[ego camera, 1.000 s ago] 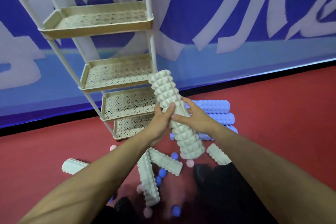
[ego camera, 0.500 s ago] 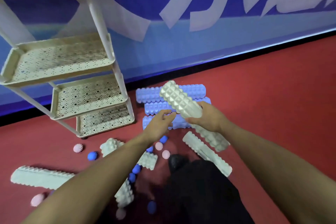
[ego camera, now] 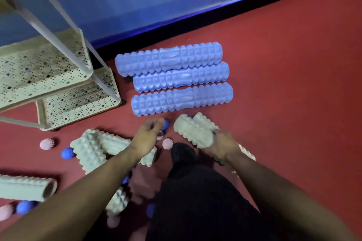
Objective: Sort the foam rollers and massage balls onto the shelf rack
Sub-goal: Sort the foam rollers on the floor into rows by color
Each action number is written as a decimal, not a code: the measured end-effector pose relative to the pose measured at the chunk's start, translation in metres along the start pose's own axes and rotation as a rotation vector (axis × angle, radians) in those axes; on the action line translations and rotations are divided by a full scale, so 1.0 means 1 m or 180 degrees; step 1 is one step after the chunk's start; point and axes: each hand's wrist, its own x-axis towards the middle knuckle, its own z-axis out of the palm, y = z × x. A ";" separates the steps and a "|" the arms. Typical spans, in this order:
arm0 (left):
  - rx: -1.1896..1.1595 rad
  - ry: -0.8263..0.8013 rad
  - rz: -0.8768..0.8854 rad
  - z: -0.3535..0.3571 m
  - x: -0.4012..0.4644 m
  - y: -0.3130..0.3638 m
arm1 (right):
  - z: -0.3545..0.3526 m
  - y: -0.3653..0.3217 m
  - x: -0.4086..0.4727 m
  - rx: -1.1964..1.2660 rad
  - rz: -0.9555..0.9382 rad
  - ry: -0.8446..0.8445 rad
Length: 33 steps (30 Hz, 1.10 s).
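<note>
My right hand (ego camera: 221,145) grips a white spiked foam roller (ego camera: 193,131) by its near end, low over the red floor just in front of three blue foam rollers (ego camera: 182,98) lying side by side. My left hand (ego camera: 146,139) hovers with loosely curled fingers, holding nothing, its fingertips beside a blue massage ball (ego camera: 166,124). The cream shelf rack (ego camera: 78,101) stands at the left with perforated trays. More white rollers (ego camera: 89,148) and a pink ball (ego camera: 167,143) lie under my left arm.
Another white roller (ego camera: 25,187) lies at the far left with blue and pink balls beside it. A pink ball (ego camera: 47,144) and a blue ball (ego camera: 67,152) sit in front of the rack. My dark-clothed leg (ego camera: 195,201) fills the lower middle. A blue wall borders the floor behind.
My left hand let go of the white roller and moved down toward the blue ball. My right hand lowered the roller toward the floor. The view tipped downward.
</note>
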 end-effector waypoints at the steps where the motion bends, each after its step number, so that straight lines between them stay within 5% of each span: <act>1: 0.0031 0.0008 -0.0023 -0.002 0.004 -0.002 | 0.010 0.003 0.006 -0.0225 -0.0067 0.0048; 5: 0.0020 0.0114 -0.0100 0.002 0.022 -0.002 | 0.036 0.013 0.020 -0.0710 -0.0172 0.0399; 13: 0.0050 -0.0063 -0.0137 0.018 0.043 -0.010 | 0.036 0.027 0.054 -0.0628 0.0073 -0.0068; 19: -0.0081 -0.0043 -0.0331 0.027 0.051 -0.030 | 0.053 0.031 0.047 -0.1097 -0.0176 0.0282; 25: 0.0044 -0.0067 -0.0307 0.029 0.057 -0.038 | 0.056 0.016 0.050 -0.1244 0.0210 0.0473; 33: -0.0148 0.0036 -0.0318 0.024 0.065 -0.034 | 0.036 0.038 0.071 -0.0433 0.1069 0.0734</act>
